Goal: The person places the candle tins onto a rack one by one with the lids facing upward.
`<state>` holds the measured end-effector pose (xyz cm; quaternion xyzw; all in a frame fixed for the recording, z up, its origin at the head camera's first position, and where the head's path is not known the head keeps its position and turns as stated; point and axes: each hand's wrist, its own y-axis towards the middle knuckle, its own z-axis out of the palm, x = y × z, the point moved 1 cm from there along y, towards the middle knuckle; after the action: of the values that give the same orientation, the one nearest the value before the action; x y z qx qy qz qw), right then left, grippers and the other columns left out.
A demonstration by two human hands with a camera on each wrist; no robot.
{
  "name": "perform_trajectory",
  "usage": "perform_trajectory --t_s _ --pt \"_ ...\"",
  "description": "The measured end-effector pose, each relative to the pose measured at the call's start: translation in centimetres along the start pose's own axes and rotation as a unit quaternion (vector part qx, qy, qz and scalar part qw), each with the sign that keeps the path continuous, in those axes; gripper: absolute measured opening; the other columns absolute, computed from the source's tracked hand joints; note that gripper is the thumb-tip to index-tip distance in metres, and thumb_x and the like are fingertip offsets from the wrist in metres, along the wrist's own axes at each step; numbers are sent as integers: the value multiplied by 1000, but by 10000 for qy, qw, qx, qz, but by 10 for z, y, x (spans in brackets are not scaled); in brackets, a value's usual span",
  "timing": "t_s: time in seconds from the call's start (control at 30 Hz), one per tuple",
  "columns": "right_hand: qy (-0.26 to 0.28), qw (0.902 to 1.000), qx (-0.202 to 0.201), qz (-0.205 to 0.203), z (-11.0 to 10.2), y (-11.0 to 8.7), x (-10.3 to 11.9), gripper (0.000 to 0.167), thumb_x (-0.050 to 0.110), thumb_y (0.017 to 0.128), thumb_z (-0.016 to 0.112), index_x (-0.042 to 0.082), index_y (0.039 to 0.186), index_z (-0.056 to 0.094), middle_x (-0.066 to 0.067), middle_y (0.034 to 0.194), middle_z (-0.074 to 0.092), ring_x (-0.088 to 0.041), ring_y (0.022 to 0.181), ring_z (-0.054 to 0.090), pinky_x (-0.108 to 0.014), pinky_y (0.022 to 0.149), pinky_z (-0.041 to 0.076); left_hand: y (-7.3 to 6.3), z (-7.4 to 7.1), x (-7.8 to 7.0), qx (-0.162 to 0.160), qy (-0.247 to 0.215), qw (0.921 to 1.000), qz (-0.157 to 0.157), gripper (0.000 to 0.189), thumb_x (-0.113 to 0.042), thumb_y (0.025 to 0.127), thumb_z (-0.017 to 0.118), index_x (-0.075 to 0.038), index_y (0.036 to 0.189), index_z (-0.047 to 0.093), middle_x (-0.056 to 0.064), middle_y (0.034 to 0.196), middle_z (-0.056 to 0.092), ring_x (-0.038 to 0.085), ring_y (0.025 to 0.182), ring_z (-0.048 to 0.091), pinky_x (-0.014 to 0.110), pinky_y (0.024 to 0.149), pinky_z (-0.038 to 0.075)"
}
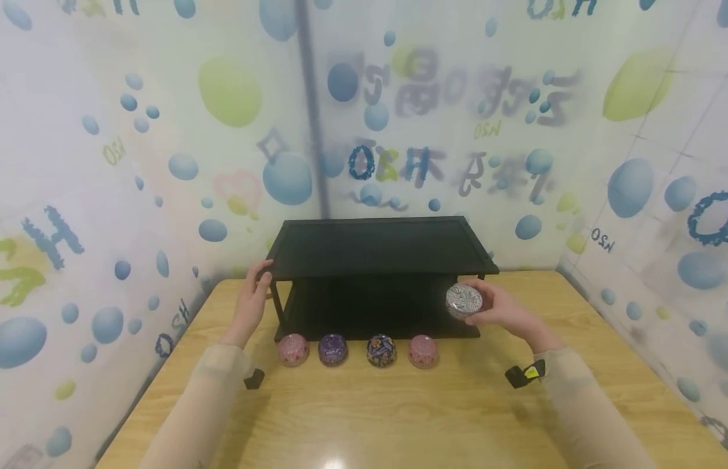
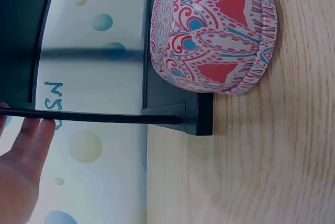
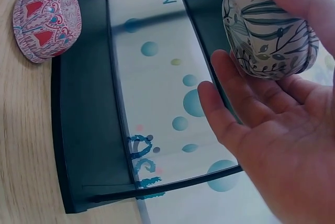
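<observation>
My right hand (image 1: 497, 306) grips a small round tin (image 1: 463, 301) with a white, grey and green leaf pattern, thumb on one side and fingers on the other. It is held up in front of the right end of a black two-tier rack (image 1: 378, 247). My left hand (image 1: 252, 299) touches the rack's left front corner, fingers fairly straight against the post (image 2: 94, 116). Along the rack's front edge stand a pink-red tin (image 1: 293, 350), a purple tin (image 1: 332, 350), a navy floral tin (image 1: 380, 350) and another pink-red tin (image 1: 423, 351).
The rack stands on a light wooden table (image 1: 364, 417), close to the back wall. Walls (image 1: 135, 163) covered in blue and green dots and lettering enclose the table at the back and both sides. A dark wrist strap (image 1: 519, 376) sits at the right cuff.
</observation>
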<state>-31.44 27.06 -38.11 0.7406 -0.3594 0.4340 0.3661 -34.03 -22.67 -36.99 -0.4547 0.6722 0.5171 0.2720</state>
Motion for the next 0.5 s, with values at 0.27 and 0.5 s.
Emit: perform_trajectory --t_s 0.27,0.5 --pt "-138 9999 -69 -28 0 1 6 68 -6 76 76 -9 135 40 -14 115 55 -19 99 56 -30 78 55 9 0 37 -62 34 10000 51 45 -31 106 38 -10 146 35 17 154 27 45 123 43 62 94 43" --pt "-80 9999 31 -52 -1 4 15 68 -5 75 77 -8 133 43 -10 113 58 -18 96 59 -31 75 56 10 0 42 -151 153 9992 322 46 -42 104 37 -18 144 39 18 151 30 45 119 46 57 89 48"
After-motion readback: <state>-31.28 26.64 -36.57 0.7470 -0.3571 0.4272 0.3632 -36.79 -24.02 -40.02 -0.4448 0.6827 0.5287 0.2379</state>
